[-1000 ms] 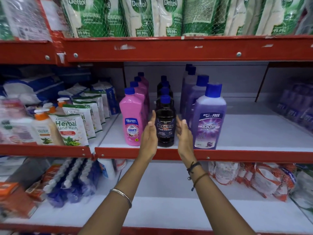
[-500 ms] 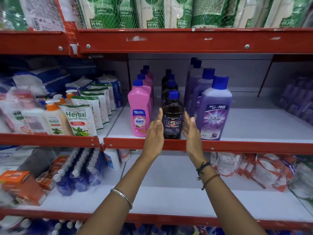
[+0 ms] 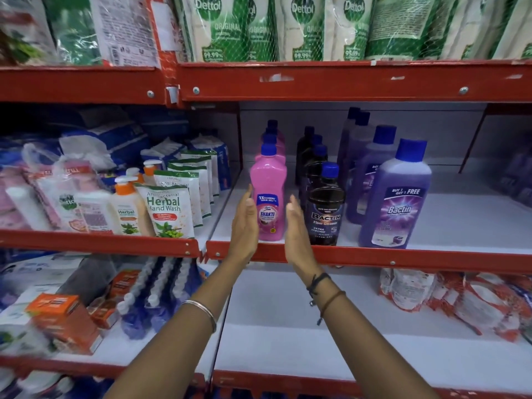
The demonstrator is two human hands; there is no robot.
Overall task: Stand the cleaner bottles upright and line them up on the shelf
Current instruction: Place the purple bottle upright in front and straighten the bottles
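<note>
- It was a shop aisle with red metal shelving (image 3: 345, 259).
- Rows of identical cleaner bottles (image 3: 394, 197) stood there.
- Netted Dettol refill pouches (image 3: 302, 27) and herbal hand wash packs (image 3: 167, 210) filled neighbouring shelves.

Three bottle rows (image 3: 326, 208) (perhaps four deep)

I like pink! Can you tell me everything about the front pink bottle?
The pink bottle looks like shiny plastic, with a blue screw cap and a blue and pink "Shakti" label. It stands upright at the front edge of the white shelf, leading a row of matching pink bottles. The left hand lies flat against its side; the right hand hovers close on the other side, open.
</note>
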